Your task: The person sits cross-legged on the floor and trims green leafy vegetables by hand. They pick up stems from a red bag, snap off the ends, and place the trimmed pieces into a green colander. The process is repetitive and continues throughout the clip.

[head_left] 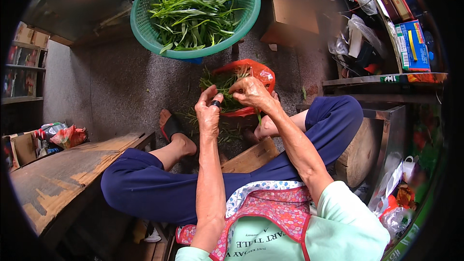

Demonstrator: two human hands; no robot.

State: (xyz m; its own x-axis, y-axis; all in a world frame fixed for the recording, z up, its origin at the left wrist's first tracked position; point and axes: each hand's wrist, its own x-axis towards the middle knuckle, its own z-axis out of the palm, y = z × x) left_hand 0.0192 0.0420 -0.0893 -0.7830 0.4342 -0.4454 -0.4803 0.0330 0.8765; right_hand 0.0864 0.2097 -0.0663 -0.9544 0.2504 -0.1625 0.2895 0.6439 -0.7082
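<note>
Over a red plastic bag (265, 72) on the floor, my two hands work close together. My left hand (209, 113), with a black band on one digit, has its fingers bent toward the thumb; what they pinch, if anything, is too small to make out. My right hand (253, 93) is closed with its fingertips down, and a green vegetable stem (259, 117) shows below it. Loose green stems (209, 81) lie in and around the bag. Beyond it, a teal plastic colander (145, 34) holds a heap of long leafy greens (193, 12).
A small wooden stool edge (251, 157) shows between my legs. To the left stands a worn wooden bench (72, 169). Shelves with boxes and plastic bags (367, 38) line the right, above a log round (360, 152). A brown box (292, 7) sits beside the colander.
</note>
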